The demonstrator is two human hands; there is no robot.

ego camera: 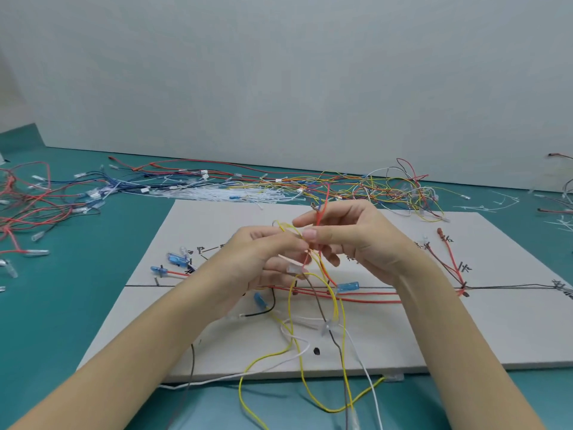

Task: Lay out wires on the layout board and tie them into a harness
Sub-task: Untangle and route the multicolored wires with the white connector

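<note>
Now, at the middle of the frame, a small bunch of wires (313, 259) is held up above the white board (387, 330). The bunch has yellow, red and brown wires, and they hang down from the hands to the board and over its lower edge onto the green table (62, 321). The left hand (266, 259) has its fingers curled and it pinches the bunch from the left side. The right hand (353, 237) pinches a red wire (322, 209) between thumb and forefinger, and this wire stands up above the fingers; the other fingers are bent loosely under it. The two hands touch each other at the fingertips.

On the board, red wires (366, 297) lie along a black line drawn across the middle. A blue connector (348, 287) lies just beside this line, below the right hand. More blue connectors (173, 259) lie at the left part of the board.

Behind the board, in the upper middle of the frame, white cable ties (235, 193) lie in a heap. A tangle of red and blue wires (46, 200) is at the left, and a tangle of yellow wires (400, 187) at the right, near the grey wall (279, 72).
</note>
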